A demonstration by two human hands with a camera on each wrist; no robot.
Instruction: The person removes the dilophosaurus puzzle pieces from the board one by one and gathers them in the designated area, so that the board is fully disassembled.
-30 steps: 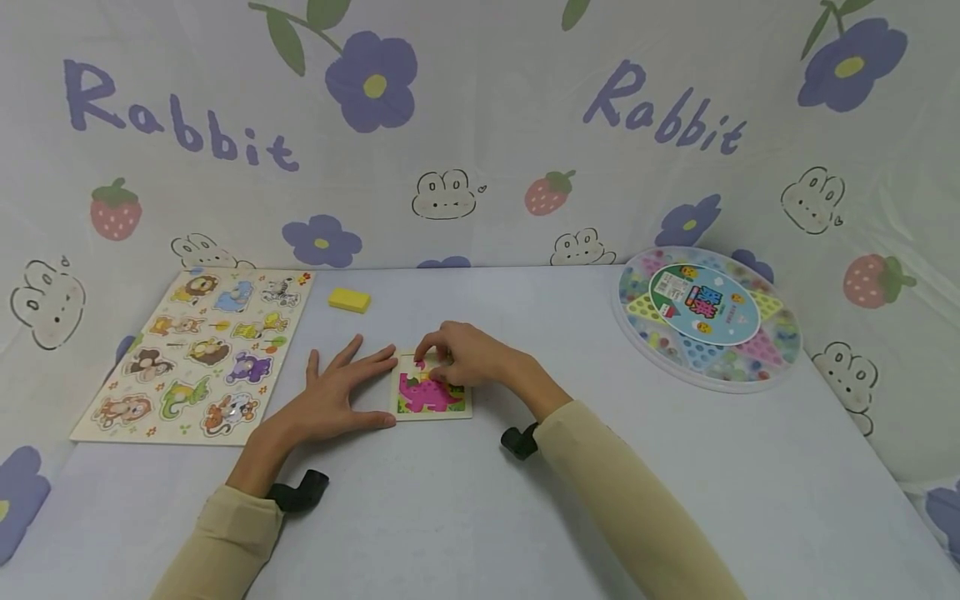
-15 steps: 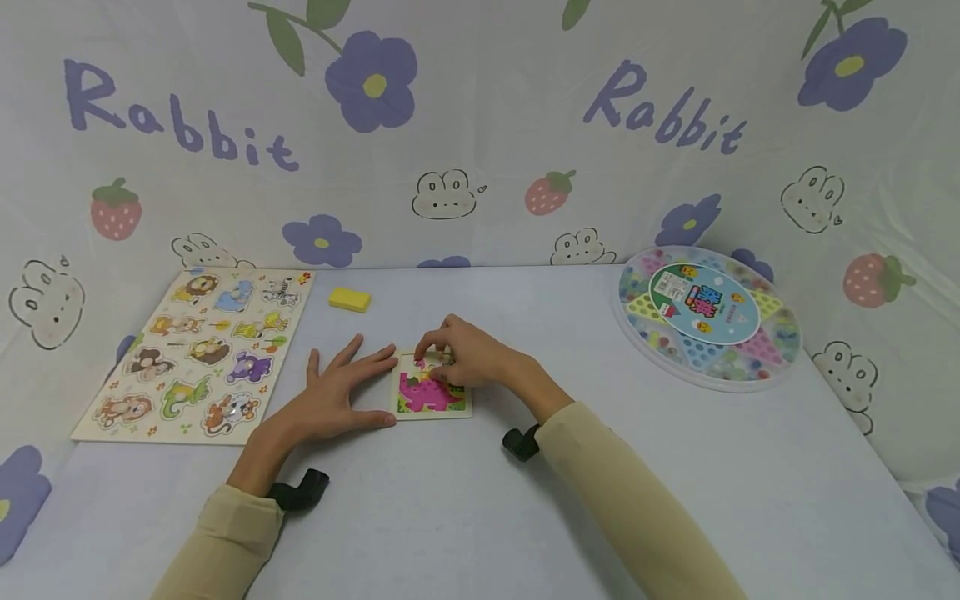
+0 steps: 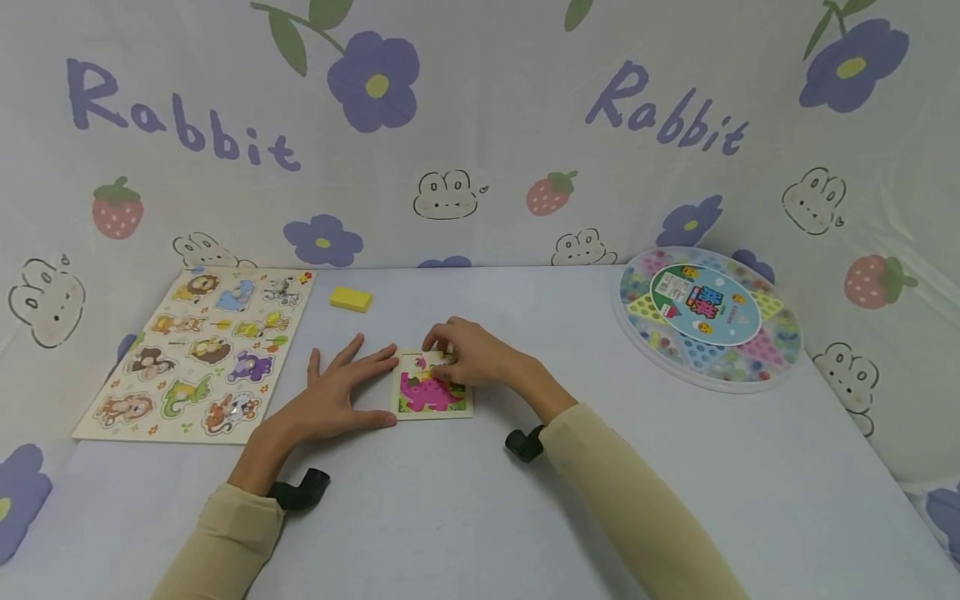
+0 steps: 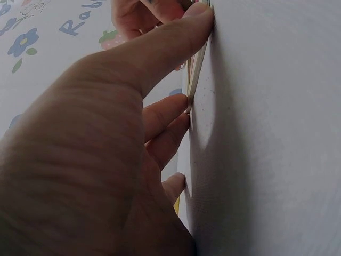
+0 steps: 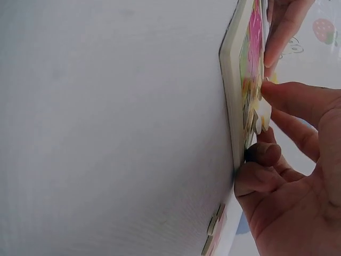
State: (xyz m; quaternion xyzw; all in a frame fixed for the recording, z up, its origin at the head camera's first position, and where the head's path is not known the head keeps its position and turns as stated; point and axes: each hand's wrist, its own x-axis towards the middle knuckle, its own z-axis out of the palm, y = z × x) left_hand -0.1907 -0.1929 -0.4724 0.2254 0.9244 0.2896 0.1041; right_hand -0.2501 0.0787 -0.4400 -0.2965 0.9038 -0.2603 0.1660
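A small square puzzle board (image 3: pixel 432 398) with a pink dinosaur picture lies flat on the table. My left hand (image 3: pixel 330 402) is spread out, its fingertips and thumb touching the board's left edge; the left wrist view shows this hand (image 4: pixel 106 117) against the thin edge. Over the board's upper right, my right hand (image 3: pixel 483 357) has its thumb and a finger on a puzzle piece (image 5: pixel 262 118), which stands slightly raised and tilted above the board (image 5: pixel 232 90). Part of the picture is hidden under the right hand (image 5: pixel 303 197).
A large animal puzzle board (image 3: pixel 168 417) lies at the left, with a yellow block (image 3: pixel 350 299) to its right. At the back right is a round clear case of beads (image 3: pixel 705 317). In the right wrist view, pink-topped pieces (image 5: pixel 214 229) lie beyond the board.
My right hand has shifted slightly, its index finger moving a little right and uncovering more of the board's top. The left hand keeps its place at the edge.
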